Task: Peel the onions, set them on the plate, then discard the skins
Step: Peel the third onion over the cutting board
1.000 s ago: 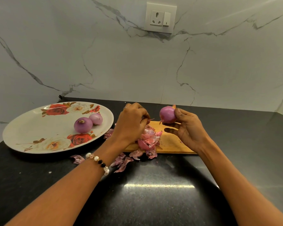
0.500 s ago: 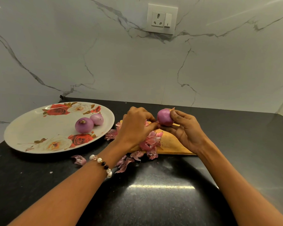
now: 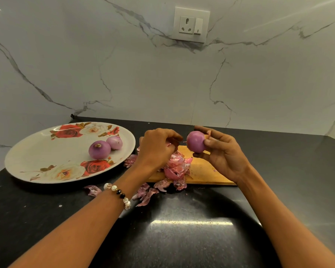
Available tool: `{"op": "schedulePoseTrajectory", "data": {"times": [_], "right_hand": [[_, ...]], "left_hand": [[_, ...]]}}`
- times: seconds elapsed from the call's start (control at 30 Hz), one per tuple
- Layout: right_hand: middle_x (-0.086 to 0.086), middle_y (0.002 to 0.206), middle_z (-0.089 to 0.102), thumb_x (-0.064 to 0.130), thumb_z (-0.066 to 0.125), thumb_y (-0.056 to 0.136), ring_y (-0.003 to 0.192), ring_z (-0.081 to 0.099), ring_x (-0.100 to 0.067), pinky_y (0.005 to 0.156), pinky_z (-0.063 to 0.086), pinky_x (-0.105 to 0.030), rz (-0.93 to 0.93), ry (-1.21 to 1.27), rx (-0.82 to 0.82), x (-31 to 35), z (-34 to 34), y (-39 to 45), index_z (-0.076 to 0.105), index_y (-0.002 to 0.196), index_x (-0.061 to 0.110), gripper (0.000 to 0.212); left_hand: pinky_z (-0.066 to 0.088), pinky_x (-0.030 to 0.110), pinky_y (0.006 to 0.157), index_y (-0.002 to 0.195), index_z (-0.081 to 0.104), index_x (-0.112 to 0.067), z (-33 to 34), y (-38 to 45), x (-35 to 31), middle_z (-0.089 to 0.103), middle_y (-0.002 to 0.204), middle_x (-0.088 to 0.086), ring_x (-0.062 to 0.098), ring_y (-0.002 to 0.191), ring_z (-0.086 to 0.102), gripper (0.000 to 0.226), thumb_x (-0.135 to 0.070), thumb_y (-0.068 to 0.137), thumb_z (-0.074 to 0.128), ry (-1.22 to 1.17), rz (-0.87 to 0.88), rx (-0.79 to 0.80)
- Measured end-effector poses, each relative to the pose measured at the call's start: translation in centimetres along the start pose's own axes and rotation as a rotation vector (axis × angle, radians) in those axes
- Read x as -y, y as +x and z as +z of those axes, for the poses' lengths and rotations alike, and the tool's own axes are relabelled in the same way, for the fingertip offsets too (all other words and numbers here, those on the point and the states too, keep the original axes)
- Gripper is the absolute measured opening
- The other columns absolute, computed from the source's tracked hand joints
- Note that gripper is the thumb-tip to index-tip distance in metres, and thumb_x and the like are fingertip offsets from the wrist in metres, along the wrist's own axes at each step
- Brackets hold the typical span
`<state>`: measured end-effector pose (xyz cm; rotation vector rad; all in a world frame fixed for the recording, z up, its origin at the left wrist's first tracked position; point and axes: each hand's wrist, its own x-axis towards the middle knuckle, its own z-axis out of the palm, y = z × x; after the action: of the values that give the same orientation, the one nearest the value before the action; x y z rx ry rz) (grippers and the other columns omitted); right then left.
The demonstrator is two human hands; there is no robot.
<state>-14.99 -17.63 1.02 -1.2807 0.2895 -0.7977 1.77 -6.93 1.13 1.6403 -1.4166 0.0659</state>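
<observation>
Right hand (image 3: 223, 151) grips a peeled onion (image 3: 196, 141) above the cutting board (image 3: 203, 171). Left hand (image 3: 157, 147) is curled beside it, fingers bunched; cannot tell whether it pinches a bit of skin. Skins (image 3: 177, 165) are piled on the board, some on the black table (image 3: 182, 238). Two peeled onions (image 3: 99, 151) sit touching on the floral plate (image 3: 37, 161), left of the board.

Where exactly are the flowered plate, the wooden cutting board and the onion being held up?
White oval plate with red roses (image 3: 37, 151), head view: bare centre of its surface.
Wooden cutting board (image 3: 203, 171), head view: bare top near its right half.
Peeled purple onion (image 3: 195, 141), head view: middle of its rounded face.
</observation>
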Motion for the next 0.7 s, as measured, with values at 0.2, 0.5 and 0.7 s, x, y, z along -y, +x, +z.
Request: {"op": "schedulePoseTrajectory", "data": {"times": [0.2,0.5,0.7], "right_hand": [[-0.019,0.124,0.065,-0.006,0.074,0.071,0.116,0.062,-0.033,0.088,0.055,-0.047,-0.043,-0.074,0.129,-0.24,-0.07,0.06,0.062,0.123,0.004,0.054],[-0.02,0.126,0.063,-0.023,0.056,0.075,0.113,0.064,-0.03,0.086,0.056,-0.031,-0.07,-0.225,0.175,-0.37,-0.19,0.06,0.058,0.129,0.005,0.061],[-0.011,0.124,0.066,-0.007,0.064,0.067,0.118,0.062,-0.026,0.088,0.057,-0.037,-0.088,-0.423,0.157,-0.63,0.08,0.04,0.062,0.124,0.02,0.063]], "left_hand": [[0.057,0.024,0.072,0.096,0.076,-0.013,-0.64,0.17,-0.29,0.074,0.084,0.001,0.005,0.07,0.065,0.019,-0.028,0.085,0.07,-0.07,-0.022,-0.024],[0.052,0.008,0.073,0.114,0.069,-0.017,-0.88,-0.02,-0.9,0.072,0.105,0.0,-0.003,0.081,0.063,0.037,-0.026,0.08,0.076,-0.18,0.002,0.153],[0.056,0.017,0.074,0.11,0.071,-0.013,-0.75,-0.16,-0.71,0.074,0.098,0.002,0.006,0.082,0.067,0.032,-0.017,0.079,0.074,-0.136,-0.022,0.167]]}}
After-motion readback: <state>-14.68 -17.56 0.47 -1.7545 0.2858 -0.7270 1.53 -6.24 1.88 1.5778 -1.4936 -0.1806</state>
